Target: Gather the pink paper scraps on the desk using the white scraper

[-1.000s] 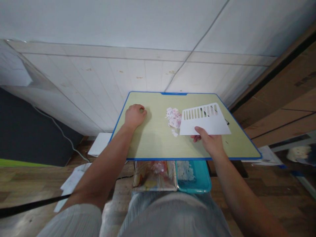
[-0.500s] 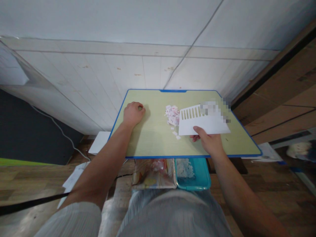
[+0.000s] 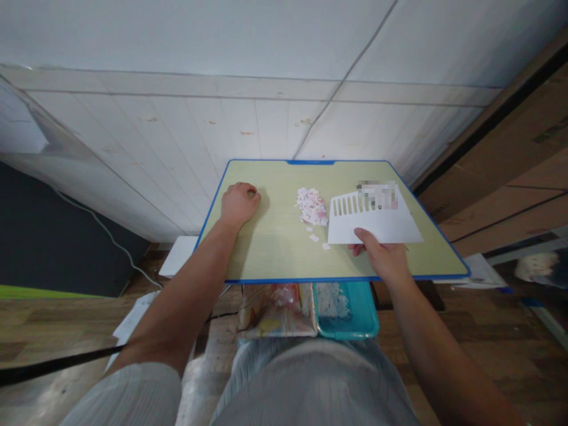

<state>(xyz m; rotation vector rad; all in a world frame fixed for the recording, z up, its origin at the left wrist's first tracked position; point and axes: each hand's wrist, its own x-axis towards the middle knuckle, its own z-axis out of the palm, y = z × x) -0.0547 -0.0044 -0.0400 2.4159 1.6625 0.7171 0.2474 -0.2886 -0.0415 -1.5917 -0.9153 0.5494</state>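
My right hand (image 3: 384, 255) grips the lower edge of a white slotted card (image 3: 377, 226), thumb on top and fingers beneath. A row of narrow openings runs along its upper left, and its upper right is blurred out. Just left of the card lies a pile of small white and pinkish paper scraps (image 3: 311, 206), with a few loose pieces below it. On the left side of the small table (image 3: 275, 248) rests my left hand (image 3: 240, 204), its fingers curled in with no object visible in them.
Under the table's front edge sit a turquoise bin (image 3: 364, 313) with pale scraps and a patterned box (image 3: 277, 322) with plastic inside. A wall (image 3: 270, 124) with a grey cable (image 3: 341, 86) rises behind. Cardboard boxes (image 3: 501, 195) stand at the right.
My right hand has moved slightly right with the slotted card. More of the scrap pile's right side now shows, and a loose scrap has shifted right. My left hand has stayed in place.
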